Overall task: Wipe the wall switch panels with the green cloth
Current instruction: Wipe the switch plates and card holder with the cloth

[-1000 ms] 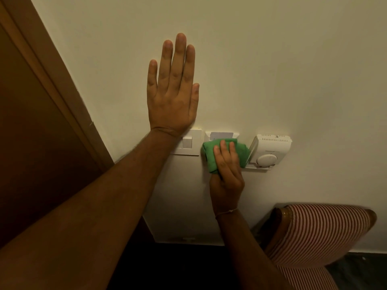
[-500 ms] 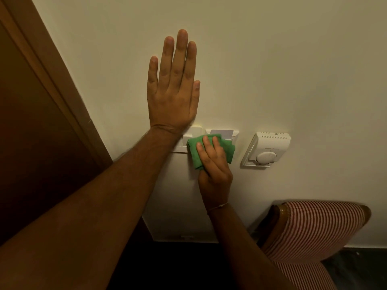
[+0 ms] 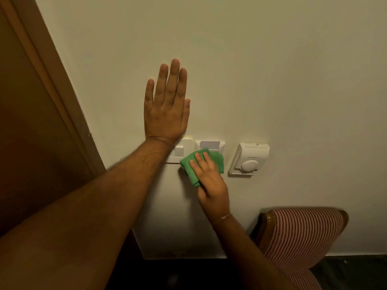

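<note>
Sliding back rightward from the rocker switch panel (image 3: 181, 152), the right hand (image 3: 211, 181) is now pressing the folded green cloth (image 3: 189, 166) with flattened fingers over the lower part of the key-card panel (image 3: 210, 145), suggesting a back-and-forth wiping pass is underway. Beside it, the thermostat (image 3: 249, 159) is sitting uncovered, while the left hand (image 3: 166, 109) is staying spread flat on the wall (image 3: 272, 70), holding nothing.

Green cloth (image 3: 189, 166) hides card-slot panel (image 3: 209, 145) lower half.
</note>
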`<action>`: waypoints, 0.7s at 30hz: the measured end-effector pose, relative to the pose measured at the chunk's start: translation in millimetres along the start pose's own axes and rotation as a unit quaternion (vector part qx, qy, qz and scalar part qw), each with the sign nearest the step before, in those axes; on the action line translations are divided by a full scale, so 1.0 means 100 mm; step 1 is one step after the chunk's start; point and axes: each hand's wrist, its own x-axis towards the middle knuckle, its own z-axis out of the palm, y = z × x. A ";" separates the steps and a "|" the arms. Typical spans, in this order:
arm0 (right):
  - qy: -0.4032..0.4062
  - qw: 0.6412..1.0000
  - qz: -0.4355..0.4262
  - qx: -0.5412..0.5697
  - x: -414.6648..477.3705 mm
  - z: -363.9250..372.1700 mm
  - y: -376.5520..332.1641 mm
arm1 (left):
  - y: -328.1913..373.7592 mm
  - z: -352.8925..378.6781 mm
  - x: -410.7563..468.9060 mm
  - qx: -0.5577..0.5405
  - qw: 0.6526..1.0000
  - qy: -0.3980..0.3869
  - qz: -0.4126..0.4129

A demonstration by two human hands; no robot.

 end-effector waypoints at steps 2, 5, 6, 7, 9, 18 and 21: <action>0.032 0.999 -0.021 0.001 0.25 -0.31 -0.10 | 0.00 -0.07 -0.02 -0.020 1.000 -0.018 0.000; 0.095 0.994 -0.037 -0.027 0.75 -0.85 -0.20 | 0.03 -0.19 -0.02 -0.029 0.998 -0.048 -0.003; 0.103 0.993 -0.047 -0.040 0.90 -1.02 -0.21 | 0.04 -0.23 -0.02 -0.032 0.998 -0.056 -0.007; 0.103 0.992 -0.056 -0.055 1.02 -1.18 -0.21 | 0.07 -0.26 -0.03 -0.036 0.997 -0.063 -0.016; 0.084 0.990 -0.068 -0.091 1.15 -1.45 -0.16 | 0.20 -0.33 -0.05 -0.061 0.994 -0.070 -0.050; 0.030 0.980 0.049 -0.191 -0.01 -2.13 0.52 | 1.75 -0.41 -1.07 -0.213 0.953 -0.210 -0.047; 0.004 0.974 0.128 -0.187 -0.80 -2.22 0.82 | 2.30 -0.40 -1.73 -0.244 0.928 -0.279 -0.030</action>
